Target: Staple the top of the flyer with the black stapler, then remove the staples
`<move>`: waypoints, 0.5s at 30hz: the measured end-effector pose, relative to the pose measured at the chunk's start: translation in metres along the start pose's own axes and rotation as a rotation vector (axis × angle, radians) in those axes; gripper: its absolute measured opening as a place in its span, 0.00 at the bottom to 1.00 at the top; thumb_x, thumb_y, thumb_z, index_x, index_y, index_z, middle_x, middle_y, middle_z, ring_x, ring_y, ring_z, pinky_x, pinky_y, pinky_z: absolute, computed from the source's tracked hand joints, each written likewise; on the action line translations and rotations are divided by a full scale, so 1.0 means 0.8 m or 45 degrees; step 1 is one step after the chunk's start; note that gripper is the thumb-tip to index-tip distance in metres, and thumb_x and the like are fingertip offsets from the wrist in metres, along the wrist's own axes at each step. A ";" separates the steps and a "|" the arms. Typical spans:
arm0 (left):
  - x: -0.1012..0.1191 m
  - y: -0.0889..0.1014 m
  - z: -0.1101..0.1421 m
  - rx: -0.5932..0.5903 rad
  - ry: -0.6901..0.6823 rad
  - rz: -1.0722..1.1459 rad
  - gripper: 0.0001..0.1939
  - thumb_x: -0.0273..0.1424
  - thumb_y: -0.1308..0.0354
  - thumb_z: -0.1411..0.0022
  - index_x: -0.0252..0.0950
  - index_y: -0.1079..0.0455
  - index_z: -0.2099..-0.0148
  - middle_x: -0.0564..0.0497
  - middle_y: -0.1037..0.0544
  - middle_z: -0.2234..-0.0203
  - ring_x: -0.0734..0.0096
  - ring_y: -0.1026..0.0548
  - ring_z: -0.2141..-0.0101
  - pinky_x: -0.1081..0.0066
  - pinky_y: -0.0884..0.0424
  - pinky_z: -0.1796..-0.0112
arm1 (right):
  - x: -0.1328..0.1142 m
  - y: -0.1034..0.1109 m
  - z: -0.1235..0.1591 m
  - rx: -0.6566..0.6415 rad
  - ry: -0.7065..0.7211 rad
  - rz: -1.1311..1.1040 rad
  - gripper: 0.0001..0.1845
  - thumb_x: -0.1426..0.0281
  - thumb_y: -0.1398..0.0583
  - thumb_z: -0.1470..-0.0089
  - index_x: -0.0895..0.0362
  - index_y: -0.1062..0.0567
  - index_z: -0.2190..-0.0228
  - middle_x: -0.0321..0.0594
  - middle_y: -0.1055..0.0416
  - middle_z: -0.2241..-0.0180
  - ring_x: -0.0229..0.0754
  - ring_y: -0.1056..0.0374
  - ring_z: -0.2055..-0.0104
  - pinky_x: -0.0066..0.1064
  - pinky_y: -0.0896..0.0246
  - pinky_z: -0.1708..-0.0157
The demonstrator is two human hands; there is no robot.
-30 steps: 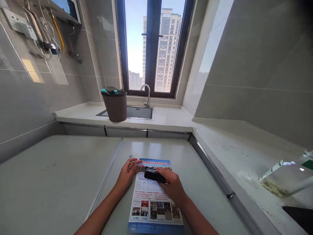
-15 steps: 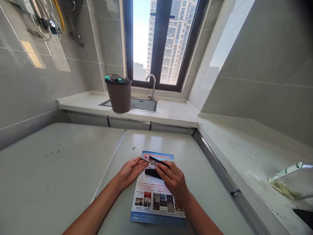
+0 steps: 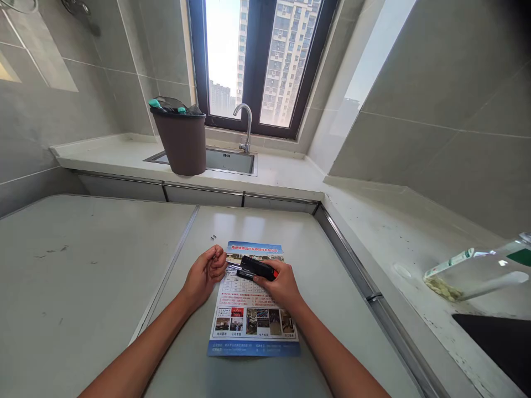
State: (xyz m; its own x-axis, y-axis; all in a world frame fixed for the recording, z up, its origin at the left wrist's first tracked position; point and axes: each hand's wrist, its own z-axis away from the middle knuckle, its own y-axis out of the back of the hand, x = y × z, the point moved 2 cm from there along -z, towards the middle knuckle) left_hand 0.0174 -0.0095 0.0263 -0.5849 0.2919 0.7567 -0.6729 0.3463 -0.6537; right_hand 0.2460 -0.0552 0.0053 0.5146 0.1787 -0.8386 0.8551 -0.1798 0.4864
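Note:
My right hand is wrapped round the rear of a black stapler with a bit of red at its back end. The stapler is held over a printed leaflet, its slim metal part pointing left and its black halves apart at the front. Curled into a loose fist, my left hand is right by that metal tip; whatever its fingers may hold is hidden. Just beyond the left hand, small metal pieces that look like staples lie on the white table.
A brown bin with bottles on top stands at the front edge of the sink, beside a curved tap. On the right-hand counter lie a clear bottle and a dark object. A seam crosses the table.
The stapler has turned over in my right hand, showing a broad black side. My left hand, open under its metal part before, has curled closed. The camera view has shifted.

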 end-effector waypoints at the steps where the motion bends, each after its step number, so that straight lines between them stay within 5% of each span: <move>1: -0.001 -0.005 0.002 -0.042 0.025 -0.001 0.16 0.40 0.45 0.29 0.37 0.41 0.66 0.60 0.47 0.77 0.82 0.52 0.81 0.79 0.50 0.81 | 0.000 0.000 0.000 -0.013 0.004 0.034 0.18 0.68 0.27 0.55 0.51 0.17 0.59 0.39 0.21 0.64 0.48 0.26 0.62 0.40 0.32 0.58; 4: -0.008 -0.013 0.006 -0.135 0.055 -0.142 0.14 0.41 0.45 0.29 0.36 0.37 0.62 0.60 0.48 0.77 0.82 0.53 0.81 0.79 0.54 0.81 | -0.007 0.003 0.000 -0.013 0.100 0.141 0.18 0.68 0.29 0.52 0.51 0.19 0.57 0.40 0.23 0.62 0.49 0.27 0.59 0.41 0.32 0.57; 10: -0.023 -0.017 0.012 -0.429 0.024 -0.582 0.20 0.47 0.46 0.29 0.33 0.30 0.55 0.60 0.42 0.82 0.80 0.50 0.82 0.76 0.52 0.79 | -0.042 0.010 0.015 0.186 0.583 0.218 0.15 0.67 0.38 0.38 0.51 0.25 0.50 0.44 0.26 0.54 0.50 0.32 0.51 0.46 0.36 0.49; 15: -0.026 -0.019 0.019 -0.584 -0.026 -0.771 0.27 0.54 0.44 0.34 0.32 0.29 0.65 0.60 0.43 0.84 0.79 0.48 0.81 0.75 0.51 0.79 | -0.060 0.004 0.031 0.046 0.879 0.235 0.22 0.71 0.41 0.37 0.47 0.28 0.42 0.43 0.27 0.51 0.49 0.32 0.49 0.45 0.35 0.48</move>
State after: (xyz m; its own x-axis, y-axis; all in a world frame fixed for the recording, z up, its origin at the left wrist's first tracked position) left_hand 0.0333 -0.0346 0.0203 -0.1842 -0.0821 0.9795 -0.6260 0.7780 -0.0525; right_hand 0.2226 -0.0885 0.0407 0.5837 0.7115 -0.3913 0.7538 -0.2957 0.5869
